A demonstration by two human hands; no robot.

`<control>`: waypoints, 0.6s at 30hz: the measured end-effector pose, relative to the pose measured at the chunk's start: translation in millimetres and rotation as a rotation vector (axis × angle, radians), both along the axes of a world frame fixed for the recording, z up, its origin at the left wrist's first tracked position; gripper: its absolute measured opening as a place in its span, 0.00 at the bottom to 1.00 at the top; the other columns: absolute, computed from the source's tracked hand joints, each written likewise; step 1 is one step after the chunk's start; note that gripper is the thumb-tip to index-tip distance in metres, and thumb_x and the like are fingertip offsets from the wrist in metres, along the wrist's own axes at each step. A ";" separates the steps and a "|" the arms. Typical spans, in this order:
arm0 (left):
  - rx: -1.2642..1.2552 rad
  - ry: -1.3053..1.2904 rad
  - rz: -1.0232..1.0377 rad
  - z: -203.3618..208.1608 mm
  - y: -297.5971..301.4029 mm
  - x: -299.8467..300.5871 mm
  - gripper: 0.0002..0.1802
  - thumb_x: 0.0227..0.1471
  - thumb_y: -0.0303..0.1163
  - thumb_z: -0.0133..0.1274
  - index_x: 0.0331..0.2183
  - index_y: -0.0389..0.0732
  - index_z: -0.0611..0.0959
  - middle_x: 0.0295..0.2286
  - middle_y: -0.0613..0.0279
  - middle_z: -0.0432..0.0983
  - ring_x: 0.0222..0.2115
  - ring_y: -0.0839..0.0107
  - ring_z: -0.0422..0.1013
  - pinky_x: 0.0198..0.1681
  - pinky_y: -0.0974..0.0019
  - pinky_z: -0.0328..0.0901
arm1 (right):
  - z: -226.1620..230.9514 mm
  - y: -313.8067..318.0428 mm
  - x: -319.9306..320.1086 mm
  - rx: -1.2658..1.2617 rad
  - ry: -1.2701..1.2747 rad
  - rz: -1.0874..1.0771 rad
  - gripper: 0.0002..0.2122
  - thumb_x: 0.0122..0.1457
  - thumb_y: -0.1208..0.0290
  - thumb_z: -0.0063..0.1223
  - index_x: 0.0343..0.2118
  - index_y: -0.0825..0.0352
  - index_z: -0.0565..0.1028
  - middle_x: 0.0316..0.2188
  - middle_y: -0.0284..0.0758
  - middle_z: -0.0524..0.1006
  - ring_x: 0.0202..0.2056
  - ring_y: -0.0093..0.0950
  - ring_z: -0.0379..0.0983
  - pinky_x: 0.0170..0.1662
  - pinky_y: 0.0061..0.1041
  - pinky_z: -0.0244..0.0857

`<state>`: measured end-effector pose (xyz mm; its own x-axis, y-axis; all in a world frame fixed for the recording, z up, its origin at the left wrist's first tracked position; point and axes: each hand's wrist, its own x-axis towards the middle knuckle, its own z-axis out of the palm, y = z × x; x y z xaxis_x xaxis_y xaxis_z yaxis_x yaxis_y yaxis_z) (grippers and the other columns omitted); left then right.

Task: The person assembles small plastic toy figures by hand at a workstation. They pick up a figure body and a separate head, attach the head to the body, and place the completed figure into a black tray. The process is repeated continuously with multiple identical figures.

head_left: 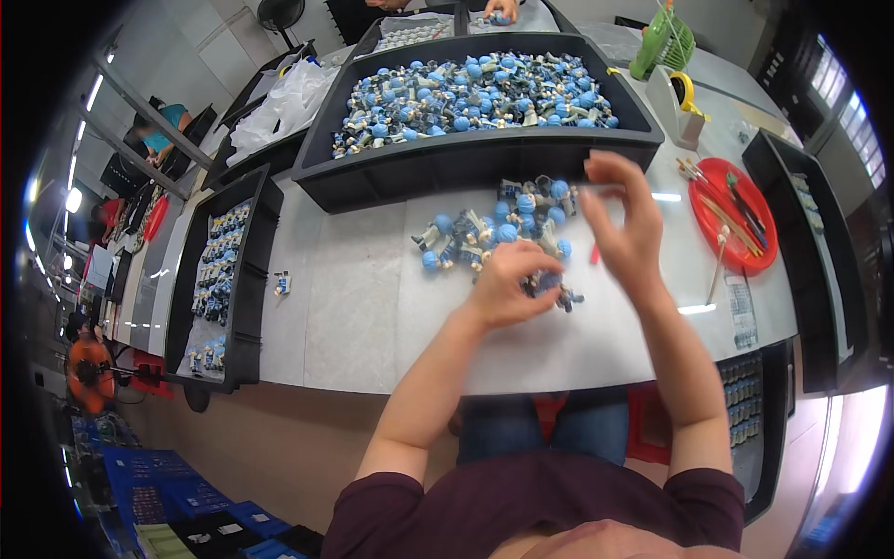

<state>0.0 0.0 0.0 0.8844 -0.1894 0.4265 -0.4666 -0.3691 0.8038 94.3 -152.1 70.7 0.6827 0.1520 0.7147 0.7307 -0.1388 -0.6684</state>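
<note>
Toy figure (548, 280), first: where is it?

Between the thumb and fingers of the left hand (507, 284), just above or on the white table (354, 298); I can't tell which. It's partly covered and blurred.

And the right hand (631, 238)?

Raised at two o'clock from the left one, well apart from it. Its thumb and forefinger are parted, with a gap between them, and it's smeared by motion.

What's closest to the hands?

A loose pile of figures (506, 233) with blue heads, at twelve o'clock from the left hand. They lie every which way, many touching.

Farther out?

Beyond the pile, also at twelve, a big black bin (484, 168) full of similar figures. Between two and three o'clock, a red plate (752, 256) holding brushes and sticks.

Anything over at nine?

One figure lying alone (282, 283), and past it a black tray (250, 317) with figures set in rows.

And the far edge?

Another person's hand (503, 11) at twelve, beyond the bin, with a figure at its fingertips. A green plastic thing (663, 45) stands at one o'clock.
</note>
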 end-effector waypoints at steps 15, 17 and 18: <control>0.077 -0.295 0.118 3.3 11.1 13.8 0.16 0.34 0.27 0.58 0.33 0.40 0.78 0.38 0.59 0.72 0.36 0.64 0.68 0.40 0.65 0.59 | -4.4 126.4 306.0 -0.652 0.057 -0.290 0.24 0.39 0.70 0.55 0.45 0.60 0.69 0.35 0.42 0.74 0.40 0.37 0.70 0.46 0.29 0.62; 0.010 -0.270 0.132 1.3 14.9 15.9 0.17 0.33 0.26 0.58 0.33 0.40 0.78 0.37 0.58 0.73 0.35 0.64 0.68 0.39 0.65 0.59 | -2.1 142.8 324.1 -0.831 -0.067 -0.284 0.26 0.41 0.78 0.50 0.48 0.55 0.67 0.43 0.38 0.69 0.45 0.37 0.66 0.46 0.30 0.62; -0.025 -0.254 0.139 4.1 16.7 16.1 0.17 0.32 0.25 0.58 0.32 0.39 0.79 0.36 0.57 0.73 0.34 0.64 0.69 0.37 0.65 0.60 | -2.8 149.0 330.0 -0.871 -0.234 -0.283 0.27 0.41 0.81 0.48 0.49 0.55 0.66 0.46 0.36 0.68 0.45 0.37 0.65 0.45 0.29 0.62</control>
